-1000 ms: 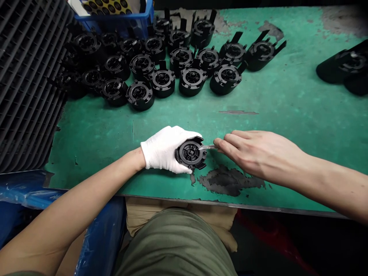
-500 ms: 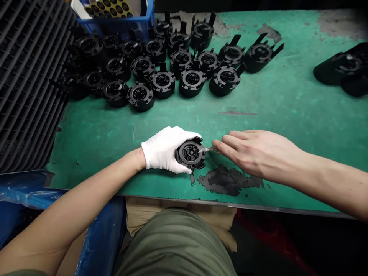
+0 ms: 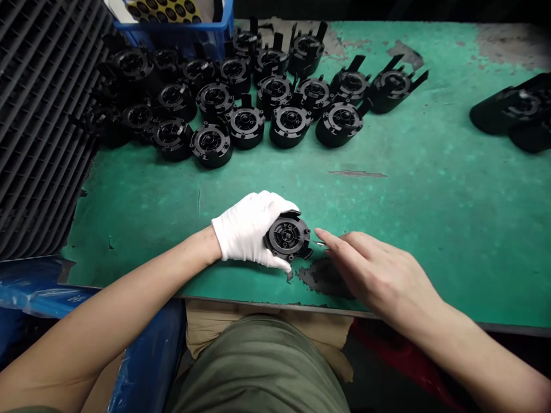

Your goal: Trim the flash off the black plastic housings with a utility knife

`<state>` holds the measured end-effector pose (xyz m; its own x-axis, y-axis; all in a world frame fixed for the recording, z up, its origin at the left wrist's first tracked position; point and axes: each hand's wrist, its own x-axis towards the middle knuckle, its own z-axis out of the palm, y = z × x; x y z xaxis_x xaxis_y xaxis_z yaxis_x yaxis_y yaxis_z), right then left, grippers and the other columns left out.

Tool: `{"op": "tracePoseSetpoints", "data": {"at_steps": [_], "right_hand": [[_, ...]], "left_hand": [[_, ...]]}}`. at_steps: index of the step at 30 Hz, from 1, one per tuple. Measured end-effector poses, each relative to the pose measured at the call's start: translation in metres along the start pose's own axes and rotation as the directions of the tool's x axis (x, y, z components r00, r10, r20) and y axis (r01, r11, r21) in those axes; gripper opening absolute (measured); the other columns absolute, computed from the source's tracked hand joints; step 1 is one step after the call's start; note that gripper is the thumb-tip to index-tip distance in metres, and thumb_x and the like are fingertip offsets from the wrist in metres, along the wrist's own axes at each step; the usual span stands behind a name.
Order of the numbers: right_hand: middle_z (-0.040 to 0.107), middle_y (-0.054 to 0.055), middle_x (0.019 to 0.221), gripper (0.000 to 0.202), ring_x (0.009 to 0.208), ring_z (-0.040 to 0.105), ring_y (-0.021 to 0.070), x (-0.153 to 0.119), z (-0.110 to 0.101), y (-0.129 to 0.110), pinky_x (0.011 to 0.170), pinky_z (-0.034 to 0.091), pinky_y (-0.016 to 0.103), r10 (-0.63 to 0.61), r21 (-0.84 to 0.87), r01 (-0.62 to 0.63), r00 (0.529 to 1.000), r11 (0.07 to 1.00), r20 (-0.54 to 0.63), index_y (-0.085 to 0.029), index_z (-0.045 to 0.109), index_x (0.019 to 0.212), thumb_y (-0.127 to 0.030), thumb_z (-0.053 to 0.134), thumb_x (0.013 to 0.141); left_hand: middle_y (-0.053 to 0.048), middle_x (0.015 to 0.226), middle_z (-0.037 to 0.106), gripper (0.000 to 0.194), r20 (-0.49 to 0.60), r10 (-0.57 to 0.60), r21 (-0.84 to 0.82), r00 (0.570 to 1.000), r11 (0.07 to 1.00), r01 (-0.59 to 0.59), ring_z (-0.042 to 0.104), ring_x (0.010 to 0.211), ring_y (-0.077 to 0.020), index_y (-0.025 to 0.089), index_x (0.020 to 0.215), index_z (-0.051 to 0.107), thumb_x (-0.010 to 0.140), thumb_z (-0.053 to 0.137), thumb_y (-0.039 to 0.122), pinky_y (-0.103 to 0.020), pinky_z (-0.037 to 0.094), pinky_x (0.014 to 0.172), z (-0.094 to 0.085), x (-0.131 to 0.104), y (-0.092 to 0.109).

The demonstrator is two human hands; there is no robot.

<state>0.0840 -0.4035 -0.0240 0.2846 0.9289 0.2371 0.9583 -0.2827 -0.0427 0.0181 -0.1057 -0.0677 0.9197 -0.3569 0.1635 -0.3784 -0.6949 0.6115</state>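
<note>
My left hand, in a white glove, is wrapped round a round black plastic housing from its left side. The housing's ringed face, with small posts and tabs on its rim, is turned up toward me. My bare right hand is closed on a thin, silvery, blade-like metal tool. Its tip points left at the housing's right edge; whether it touches is too fine to tell. The tool's handle is hidden inside my fingers.
Several similar black housings stand in rows at the back left of the green worktop. More black parts lie at the far right. A blue bin holds a yellow sticker sheet. Black ridged trays rise at left.
My right hand has moved down and turned, drawing the tool's tip from the housing's face out toward its right edge. My left hand still holds the housing, which is slightly turned.
</note>
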Motion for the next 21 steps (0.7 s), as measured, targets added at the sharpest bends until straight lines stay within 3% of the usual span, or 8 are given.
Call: {"op": "tracePoseSetpoints", "data": {"at_steps": [7, 12, 21], "right_hand": [[0.062, 0.004, 0.088, 0.034, 0.076, 0.052, 0.0190, 0.000, 0.001, -0.024, 0.071, 0.043, 0.033, 0.125, 0.004, -0.125, 0.992, 0.992, 0.007, -0.007, 0.066, 0.142, -0.017, 0.060, 0.111], [0.061, 0.005, 0.088, 0.033, 0.076, 0.050, 0.0203, 0.001, -0.002, -0.025, 0.070, 0.042, 0.036, 0.123, -0.051, -0.121, 0.992, 0.991, 0.039, -0.006, 0.068, 0.140, -0.015, 0.060, 0.109], [0.058, 0.003, 0.084, 0.026, 0.071, 0.050, 0.0173, 0.004, -0.006, -0.018, 0.064, 0.039, 0.033, 0.117, 0.017, -0.119, 0.989, 0.993, 0.090, -0.012, 0.070, 0.131, -0.018, 0.055, 0.111]], "left_hand": [[-0.018, 0.125, 0.076, 0.091, -0.043, 0.013, 0.052, 0.999, 0.999, -0.011, 0.075, 0.114, -0.0409, 0.017, 0.135, 0.061, 0.074, 0.085, 0.080, -0.056, 0.061, 0.101, 0.002, -0.002, 0.003], [-0.018, 0.124, 0.076, 0.092, -0.035, 0.022, 0.027, 0.999, 0.999, -0.021, 0.075, 0.115, -0.0420, 0.016, 0.135, 0.061, 0.074, 0.084, 0.082, -0.058, 0.061, 0.103, 0.003, -0.002, 0.002], [-0.017, 0.124, 0.078, 0.090, 0.021, -0.028, -0.001, 0.999, 1.000, 0.028, 0.076, 0.115, -0.0418, 0.020, 0.130, 0.067, 0.070, 0.087, 0.083, -0.058, 0.060, 0.103, -0.002, 0.002, 0.005]]}}
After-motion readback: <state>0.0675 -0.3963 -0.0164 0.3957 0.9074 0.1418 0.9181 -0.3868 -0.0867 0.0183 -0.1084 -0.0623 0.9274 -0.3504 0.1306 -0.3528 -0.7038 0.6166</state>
